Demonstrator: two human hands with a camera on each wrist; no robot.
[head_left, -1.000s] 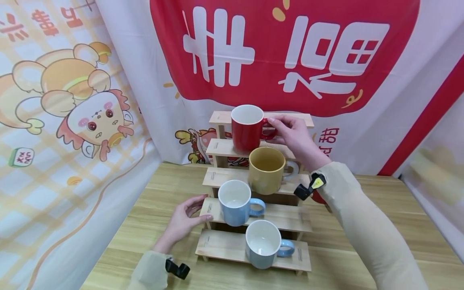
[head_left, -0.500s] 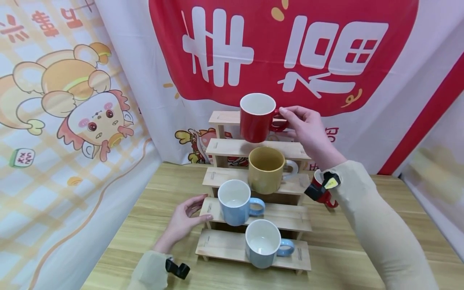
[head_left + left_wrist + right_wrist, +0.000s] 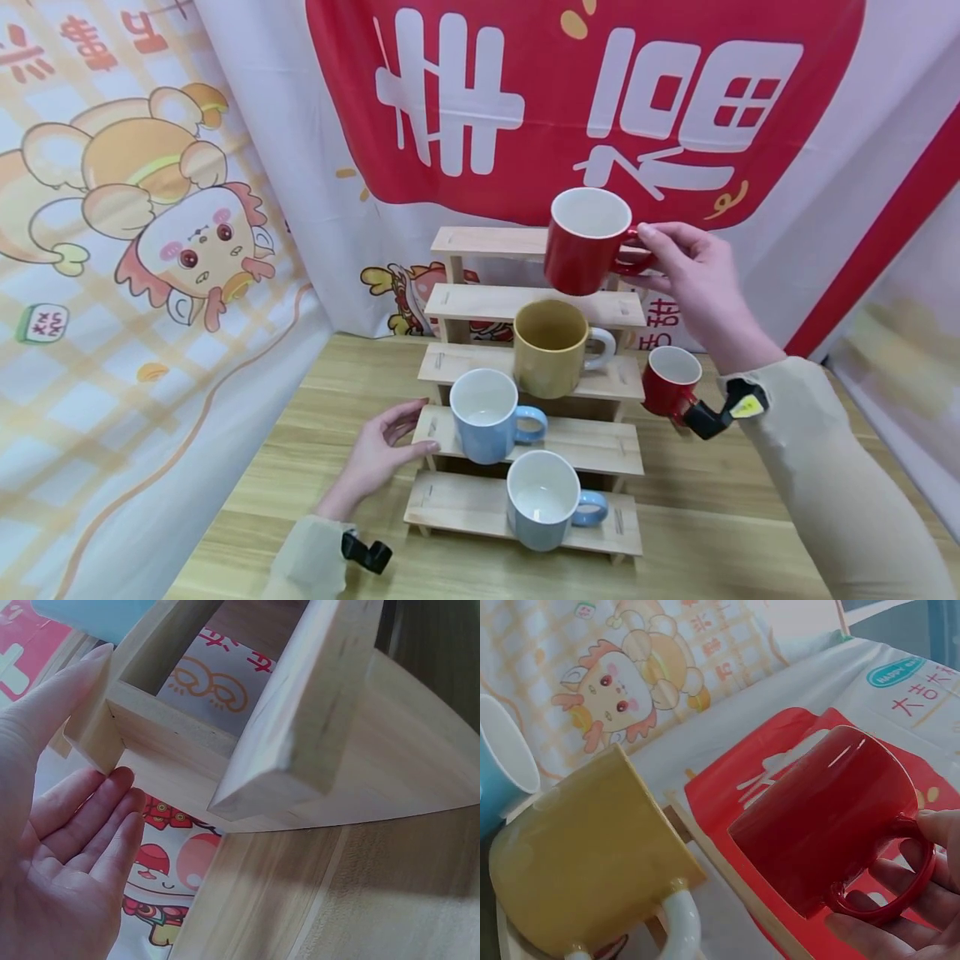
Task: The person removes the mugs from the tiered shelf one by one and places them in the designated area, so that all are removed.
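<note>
My right hand (image 3: 693, 267) grips a red mug (image 3: 585, 242) by its handle. The mug is upright with a white inside, held in front of the top steps of a wooden tiered rack (image 3: 465, 306). In the right wrist view my fingers (image 3: 900, 885) pass through the handle and the thumb lies on top. My left hand (image 3: 382, 446) holds the left end of the rack's second step from the bottom, thumb on one side and fingertips on the other in the left wrist view. A yellow mug (image 3: 550, 354) with a white handle stands on the middle step.
Lower steps carry a light blue mug (image 3: 486, 425) and a grey-blue mug (image 3: 542, 508) with a blue handle. Another red mug (image 3: 667, 387) stands right of the rack on the wooden table (image 3: 720, 533). A printed cloth (image 3: 360, 192) hangs close behind.
The red mug has been lifted off its step and carried to the right by my right hand. The left hand stays at the rack.
</note>
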